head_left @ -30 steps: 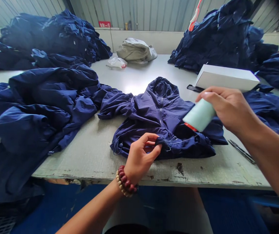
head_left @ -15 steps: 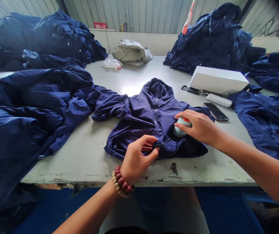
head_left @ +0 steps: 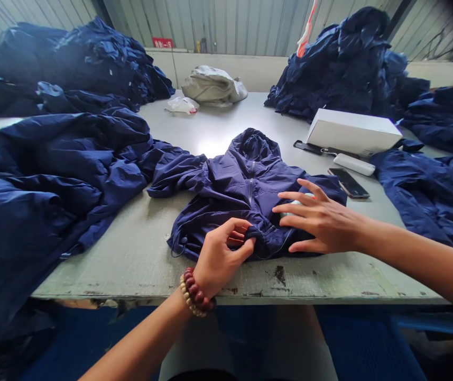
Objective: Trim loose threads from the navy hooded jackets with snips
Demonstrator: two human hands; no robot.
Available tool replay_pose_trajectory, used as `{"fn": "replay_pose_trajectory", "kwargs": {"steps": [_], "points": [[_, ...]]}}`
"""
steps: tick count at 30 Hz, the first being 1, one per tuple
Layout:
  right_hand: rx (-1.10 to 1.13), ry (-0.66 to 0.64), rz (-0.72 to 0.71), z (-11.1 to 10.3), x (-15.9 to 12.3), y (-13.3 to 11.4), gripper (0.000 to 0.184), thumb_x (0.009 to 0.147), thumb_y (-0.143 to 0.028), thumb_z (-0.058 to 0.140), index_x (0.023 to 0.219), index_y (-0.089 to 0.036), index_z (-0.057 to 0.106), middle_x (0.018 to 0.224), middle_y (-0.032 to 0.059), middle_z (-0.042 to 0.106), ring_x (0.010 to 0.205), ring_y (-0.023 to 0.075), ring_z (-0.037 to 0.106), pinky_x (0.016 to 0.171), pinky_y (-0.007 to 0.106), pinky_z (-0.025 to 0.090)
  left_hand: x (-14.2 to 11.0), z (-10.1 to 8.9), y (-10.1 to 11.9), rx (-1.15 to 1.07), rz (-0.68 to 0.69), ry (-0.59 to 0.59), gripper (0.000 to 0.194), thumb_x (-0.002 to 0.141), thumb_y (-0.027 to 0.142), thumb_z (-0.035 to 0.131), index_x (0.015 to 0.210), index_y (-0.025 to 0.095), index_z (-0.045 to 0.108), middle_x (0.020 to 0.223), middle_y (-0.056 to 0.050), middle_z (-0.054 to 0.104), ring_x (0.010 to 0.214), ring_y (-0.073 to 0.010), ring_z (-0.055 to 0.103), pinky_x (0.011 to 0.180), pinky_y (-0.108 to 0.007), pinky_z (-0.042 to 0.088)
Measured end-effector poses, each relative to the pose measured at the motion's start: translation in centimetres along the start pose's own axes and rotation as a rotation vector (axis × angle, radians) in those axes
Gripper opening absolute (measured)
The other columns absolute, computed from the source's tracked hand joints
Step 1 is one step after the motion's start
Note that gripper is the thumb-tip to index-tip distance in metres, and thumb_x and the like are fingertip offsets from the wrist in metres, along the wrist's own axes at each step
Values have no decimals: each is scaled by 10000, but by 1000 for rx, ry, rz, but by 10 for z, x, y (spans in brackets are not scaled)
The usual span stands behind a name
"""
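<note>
At lower centre, hem of a navy hooded jacket [head_left: 246, 196] pinched in the left hand [head_left: 220, 254], fingers of the right hand [head_left: 321, 222] splayed wide, just lifted off a pale-green thread spool [head_left: 287, 214].

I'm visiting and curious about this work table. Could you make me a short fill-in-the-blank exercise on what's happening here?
The hooded jacket under the left hand is dark ____.
A beaded ____ circles the left wrist.
The right hand is ____, its fingers spread over the jacket.
A phone lies on the table near a white ____.

Missing words: blue; bracelet; open; box.
</note>
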State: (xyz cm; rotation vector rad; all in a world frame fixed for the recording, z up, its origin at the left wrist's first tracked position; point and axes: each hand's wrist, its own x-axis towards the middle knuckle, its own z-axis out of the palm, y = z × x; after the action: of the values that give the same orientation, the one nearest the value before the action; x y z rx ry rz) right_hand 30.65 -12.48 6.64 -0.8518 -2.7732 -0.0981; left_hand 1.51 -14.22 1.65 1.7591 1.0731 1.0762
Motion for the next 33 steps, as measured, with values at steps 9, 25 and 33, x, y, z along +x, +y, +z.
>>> {"fn": "replay_pose_trajectory", "kwargs": {"steps": [9, 25, 33], "points": [[192, -57, 59, -10, 5, -2, 254, 1089, -304, 574, 937, -258, 773, 917, 10, 802, 1067, 232, 770, 1278, 602, 361, -3, -2, -3, -19, -18, -15, 177, 920, 269, 764, 1090, 223, 746, 1000, -13, 785, 884, -153, 744, 824, -295, 648], [796, -39, 545, -36, 34, -7, 362, 1028, -554, 624, 878, -232, 695, 736, -1, 686, 658, 155, 600, 660, 318, 489, -1, -1, 3, -74, -81, 7, 172, 935, 293, 761, 1086, 212, 742, 1009, -17, 784, 818, -134, 750, 742, -252, 627], [648, 33, 501, -13, 58, 2, 292, 1044, -450, 614, 850, -236, 663, 709, -34, 536, 645, 139, 444, 614, 312, 358, -6, 5, 10, 31, 156, -41, 162, 915, 177, 795, 1069, 222, 784, 1017, -15, 813, 899, -161, 772, 850, -291, 659]]}}
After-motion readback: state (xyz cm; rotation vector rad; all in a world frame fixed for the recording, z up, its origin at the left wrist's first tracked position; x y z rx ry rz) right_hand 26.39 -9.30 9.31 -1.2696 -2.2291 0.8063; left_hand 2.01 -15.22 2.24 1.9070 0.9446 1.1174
